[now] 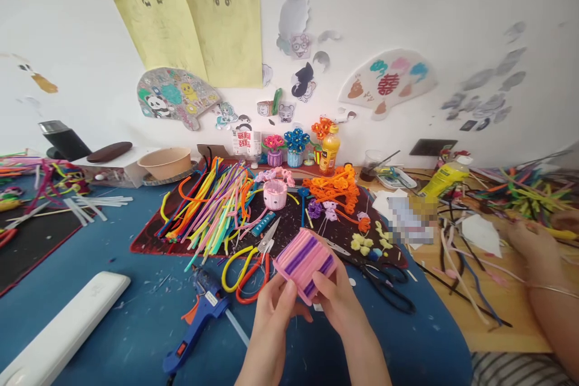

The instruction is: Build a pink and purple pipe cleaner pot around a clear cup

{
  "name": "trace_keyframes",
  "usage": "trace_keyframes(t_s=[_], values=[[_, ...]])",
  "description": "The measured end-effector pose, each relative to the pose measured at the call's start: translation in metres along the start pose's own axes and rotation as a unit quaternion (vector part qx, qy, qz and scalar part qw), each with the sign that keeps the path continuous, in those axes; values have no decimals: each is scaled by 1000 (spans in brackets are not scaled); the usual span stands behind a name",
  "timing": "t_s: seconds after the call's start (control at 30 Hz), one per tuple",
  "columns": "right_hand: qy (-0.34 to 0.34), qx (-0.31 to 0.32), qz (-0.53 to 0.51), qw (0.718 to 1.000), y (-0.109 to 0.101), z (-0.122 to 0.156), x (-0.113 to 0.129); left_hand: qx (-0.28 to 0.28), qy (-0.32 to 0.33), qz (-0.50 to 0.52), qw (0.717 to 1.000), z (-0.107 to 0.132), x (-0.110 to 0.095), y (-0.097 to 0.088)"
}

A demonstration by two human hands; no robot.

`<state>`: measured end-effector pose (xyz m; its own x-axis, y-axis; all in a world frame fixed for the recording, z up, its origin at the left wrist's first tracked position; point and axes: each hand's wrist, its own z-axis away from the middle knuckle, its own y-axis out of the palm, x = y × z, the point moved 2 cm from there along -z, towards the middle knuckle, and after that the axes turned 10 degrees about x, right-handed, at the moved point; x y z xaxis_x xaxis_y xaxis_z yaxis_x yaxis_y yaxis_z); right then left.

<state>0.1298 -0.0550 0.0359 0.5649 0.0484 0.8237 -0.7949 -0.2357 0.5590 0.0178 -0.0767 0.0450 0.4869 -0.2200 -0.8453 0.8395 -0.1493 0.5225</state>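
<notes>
Both my hands hold a small pink-and-purple striped pot [304, 262] made of pipe cleaners, tilted above the table's near edge. The fingers and thumb of my left hand [277, 307] grip its lower left side. On its lower right side, the thumb of my right hand [338, 298] presses against the stripes. Just beyond lie scissors with yellow and red handles [246, 277]. A blue glue gun [203, 313] with a glue stick rests left of my left hand. Black-handled scissors [384, 286] lie to the right. A pale pink pot [274, 195] stands on the dark mat.
A pile of coloured pipe cleaners [217, 205] covers the mat's left part. Orange pipe-cleaner flowers [337, 190] lie at its right. An orange drink bottle [330, 151] stands behind. A long white device [67, 325] lies at left. Another person's hand [527, 244] is at the right.
</notes>
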Motion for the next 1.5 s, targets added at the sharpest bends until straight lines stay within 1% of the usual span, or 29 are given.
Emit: trace_keyframes(t_s=[0.13, 0.3, 0.4, 0.43, 0.47, 0.57, 0.6, 0.63, 0.7, 0.77, 0.83, 0.87, 0.9, 1.0, 1.07, 1.17, 1.33, 1.37, 1.43, 1.5], values=[[-1, 11, 12, 1000, 0, 0, 3, -22, 5, 5, 1000, 0, -2, 3], [-3, 12, 26, 1000, 3, -2, 8, -50, 22, 9, 998, 0, 7, 0], [-10, 9, 25, 1000, 3, -2, 10, -63, 20, 5, 998, 2, 11, -1], [-13, 8, 21, 1000, 2, -2, 10, -56, 19, -3, 998, 3, 11, -2], [-13, 9, 16, 1000, 1, -2, 10, -38, 21, -15, 999, 3, 10, -2], [-16, 13, 6, 1000, -4, -1, 12, 43, 38, -71, 996, 4, 4, -5], [-24, 8, 7, 1000, -6, -1, 13, 53, 45, -100, 993, 4, 2, -9], [-33, 2, 10, 999, -8, -1, 14, 48, 55, -138, 988, 3, -1, -14], [-50, -10, 18, 999, -9, -2, 17, 2, 97, -235, 967, 3, -5, -25], [-59, -18, 26, 998, -8, -4, 18, -49, 165, -339, 925, 6, -8, -31], [-66, -24, 25, 997, -6, -6, 18, -71, 221, -414, 880, 10, -7, -28], [-70, -25, 23, 997, -4, -7, 17, -77, 237, -436, 865, 13, -6, -24], [-75, -25, 20, 997, -3, -8, 15, -77, 248, -448, 856, 15, -4, -19], [-79, -24, 14, 997, -2, -9, 11, -99, 263, -455, 845, 19, -1, -7], [-71, -25, 13, 997, -3, -8, 8, -113, 263, -467, 836, 18, 0, -4], [-64, -29, 22, 997, -4, -7, 8, -121, 267, -497, 816, 17, -3, -7], [-67, -39, 38, 996, 2, -8, 11, -86, 301, -550, 774, 16, -8, -17], [-69, -44, 42, 996, 3, -9, 11, -85, 300, -556, 771, 15, -9, -17], [-74, -56, 53, 994, 4, -9, 13, -102, 287, -544, 782, 15, -8, -18], [-77, -67, 70, 992, 3, -10, 13, -138, 274, -517, 799, 16, -7, -18]])
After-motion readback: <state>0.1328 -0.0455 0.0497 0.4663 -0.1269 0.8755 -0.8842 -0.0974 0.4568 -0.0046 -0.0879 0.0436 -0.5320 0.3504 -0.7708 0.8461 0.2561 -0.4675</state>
